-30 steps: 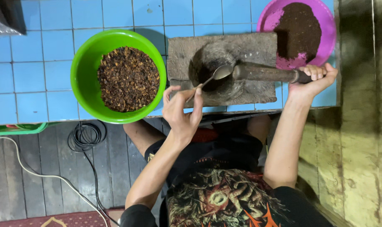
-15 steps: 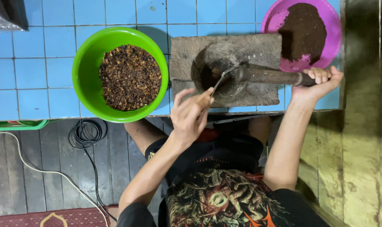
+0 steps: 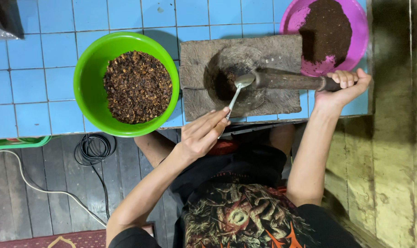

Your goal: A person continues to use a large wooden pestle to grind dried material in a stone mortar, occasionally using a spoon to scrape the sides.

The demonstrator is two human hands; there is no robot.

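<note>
My left hand (image 3: pixel 201 135) pinches the handle of a metal spoon (image 3: pixel 236 94). The spoon's bowl rests in the hollow of a grey stone mortar slab (image 3: pixel 282 50), against dark ground matter and next to the pestle's head. My right hand (image 3: pixel 346 87) grips the far end of the long dark pestle (image 3: pixel 291 81), which lies across the slab towards the hollow. A green bowl (image 3: pixel 87 78) of coarse brown pieces (image 3: pixel 137 87) stands left of the slab. A pink bowl (image 3: pixel 360 27) with dark fine powder (image 3: pixel 327 30) stands at the upper right.
Everything stands on a blue tiled surface (image 3: pixel 34 82) whose front edge runs just above my lap. Black and white cables (image 3: pixel 96 151) lie on the wooden floor at the lower left. A wooden wall (image 3: pixel 396 151) runs along the right side.
My left hand has drawn back slightly towards my body and closed its fingers along the spoon handle. The spoon's bowl stays in the hollow. The right hand keeps hold of the pestle.
</note>
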